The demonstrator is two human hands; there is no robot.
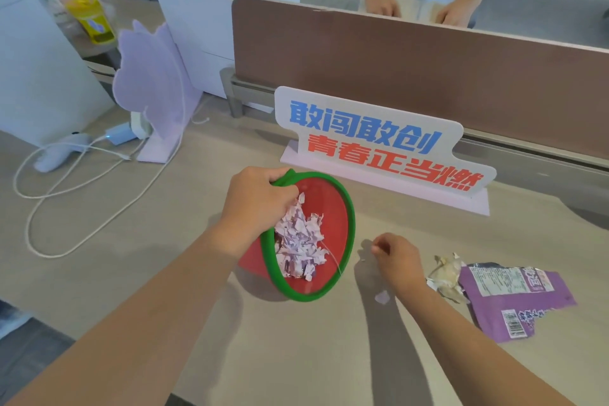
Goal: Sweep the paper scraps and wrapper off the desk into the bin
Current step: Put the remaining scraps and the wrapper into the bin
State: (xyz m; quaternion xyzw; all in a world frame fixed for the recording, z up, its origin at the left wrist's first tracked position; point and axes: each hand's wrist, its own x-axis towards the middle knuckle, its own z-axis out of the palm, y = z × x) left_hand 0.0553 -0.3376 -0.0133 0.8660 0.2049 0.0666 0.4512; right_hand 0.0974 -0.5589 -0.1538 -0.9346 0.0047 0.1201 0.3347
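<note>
A red bin (pixel 329 208) with a green rim is tilted on the desk, its mouth facing me and to the right. A heap of pale pink and white paper scraps (pixel 300 241) lies inside it. My left hand (pixel 257 204) grips the bin's rim at the upper left. My right hand (pixel 395 257) hovers just right of the bin with fingers pinched together; what they pinch is too small to make out. One pink scrap (pixel 382 297) lies on the desk under my right wrist. A torn purple wrapper (pixel 514 297) and crumpled pale paper (pixel 446 273) lie further right.
A slogan sign (pixel 379 145) stands behind the bin, before a brown divider panel (pixel 412 69). At the left are a lilac fan (pixel 151 92), a white cable (pixel 82 181) and a white box (pixel 211 10). Another person's hands (pixel 382 3) rest beyond the divider.
</note>
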